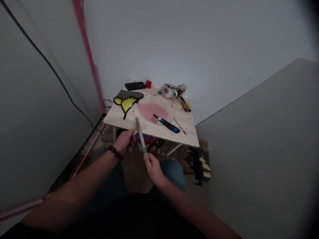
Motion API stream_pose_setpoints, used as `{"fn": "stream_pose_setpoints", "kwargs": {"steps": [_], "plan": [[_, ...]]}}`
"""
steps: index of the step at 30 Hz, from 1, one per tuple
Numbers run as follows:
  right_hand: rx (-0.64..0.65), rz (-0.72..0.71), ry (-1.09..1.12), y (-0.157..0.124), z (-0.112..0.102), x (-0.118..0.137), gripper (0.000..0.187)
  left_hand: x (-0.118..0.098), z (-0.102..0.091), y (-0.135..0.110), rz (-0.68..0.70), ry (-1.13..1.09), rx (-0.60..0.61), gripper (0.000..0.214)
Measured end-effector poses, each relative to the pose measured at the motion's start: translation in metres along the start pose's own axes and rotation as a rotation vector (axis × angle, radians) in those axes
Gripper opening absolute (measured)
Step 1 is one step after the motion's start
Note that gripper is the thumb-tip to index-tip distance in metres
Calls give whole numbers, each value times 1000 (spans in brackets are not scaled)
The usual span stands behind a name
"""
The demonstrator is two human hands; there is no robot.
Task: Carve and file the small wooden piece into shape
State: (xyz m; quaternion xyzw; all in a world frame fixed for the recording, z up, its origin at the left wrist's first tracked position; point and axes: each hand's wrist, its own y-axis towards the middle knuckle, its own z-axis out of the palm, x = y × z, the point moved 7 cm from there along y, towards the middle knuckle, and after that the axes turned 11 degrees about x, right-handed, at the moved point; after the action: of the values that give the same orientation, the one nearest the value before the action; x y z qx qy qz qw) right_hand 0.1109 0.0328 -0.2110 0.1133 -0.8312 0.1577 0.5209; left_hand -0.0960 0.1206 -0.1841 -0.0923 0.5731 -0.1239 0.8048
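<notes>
My right hand is closed around the wooden handle of a flat metal file, which points up and away from me. At the near edge of the table, my left hand pinches a small pale wooden piece. The file's blade crosses over this piece; whether they touch I cannot tell. Just beyond lies a utility knife with a black and blue handle, resting partly on a round pinkish board. A thin metal blade or rod lies to its right.
The small wooden table holds a grey-yellow cloth, black phone, red cap, white mug and yellow-handled pliers. Walls stand close on both sides. On the floor at right sits a dark tool. A cable hangs at left.
</notes>
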Motion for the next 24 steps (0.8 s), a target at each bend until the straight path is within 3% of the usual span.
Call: {"fn": "stream_pose_setpoints", "kwargs": {"steps": [4,6,8,13,16,19,24], "plan": [[9,-6,-21,59,0,23,36,-3,-2,-1,1,18,4,48],[3,-2,-17,71,2,30,36,-3,-2,-1,4,17,-6,48],[-6,-1,-15,58,4,29,41,-2,-1,0,10,10,-22,47],[9,61,40,-30,6,-9,51,2,1,0,8,3,-60,48],[8,102,124,-59,2,-26,55,0,0,-2,-5,16,-60,48],[-13,111,221,-51,-1,-21,55,-5,-2,-6,-23,44,-52,49],[-8,131,249,0,9,-5,51,-12,-5,-9,-50,73,-46,52]]}}
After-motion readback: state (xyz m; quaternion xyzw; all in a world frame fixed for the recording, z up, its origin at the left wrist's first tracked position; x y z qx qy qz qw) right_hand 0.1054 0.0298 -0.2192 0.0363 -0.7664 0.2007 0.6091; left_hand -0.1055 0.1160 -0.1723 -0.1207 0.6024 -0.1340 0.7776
